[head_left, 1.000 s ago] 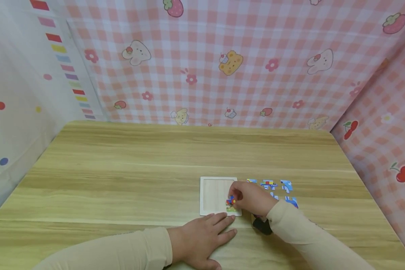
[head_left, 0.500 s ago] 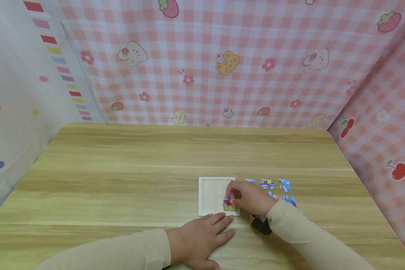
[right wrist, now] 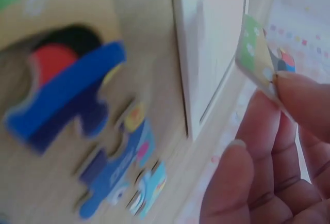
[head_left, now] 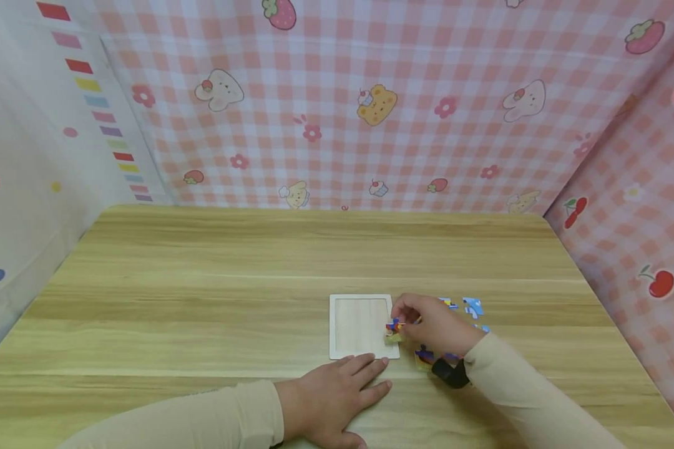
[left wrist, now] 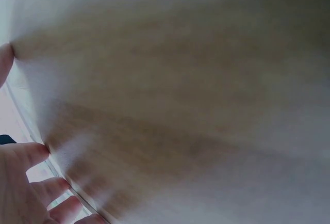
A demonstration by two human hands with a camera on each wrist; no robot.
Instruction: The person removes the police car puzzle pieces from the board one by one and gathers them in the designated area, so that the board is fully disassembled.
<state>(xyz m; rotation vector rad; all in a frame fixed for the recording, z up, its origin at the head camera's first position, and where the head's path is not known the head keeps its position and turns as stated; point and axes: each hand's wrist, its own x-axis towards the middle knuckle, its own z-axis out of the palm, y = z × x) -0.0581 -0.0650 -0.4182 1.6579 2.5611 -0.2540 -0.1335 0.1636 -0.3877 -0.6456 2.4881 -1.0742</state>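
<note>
In the head view my right hand (head_left: 435, 321) pinches a jigsaw piece (head_left: 394, 337) between thumb and fingers, over the right rim of a square wooden puzzle tray (head_left: 332, 327). The right wrist view shows that piece (right wrist: 257, 53) tilted, green and tan on one side, clear of the tray (right wrist: 188, 59). No pieces lie inside the tray. My left hand (head_left: 337, 399) rests palm down on the table, fingers spread, its fingertips at the tray's near edge. The left wrist view catches only some of its fingers (left wrist: 31, 154).
Several loose puzzle pieces lie right of the tray, among them a blue-and-white corner piece (head_left: 473, 307) and a dark piece (head_left: 424, 357) near the black wrist strap (head_left: 451, 374). My right hand hides others. A checked pink curtain (head_left: 326, 93) hangs behind the wooden table (head_left: 202, 299).
The right hand has drawn the pinched piece rightward from the tray's lower right corner to above its right rim, uncovering the tray floor. My left hand stays put.
</note>
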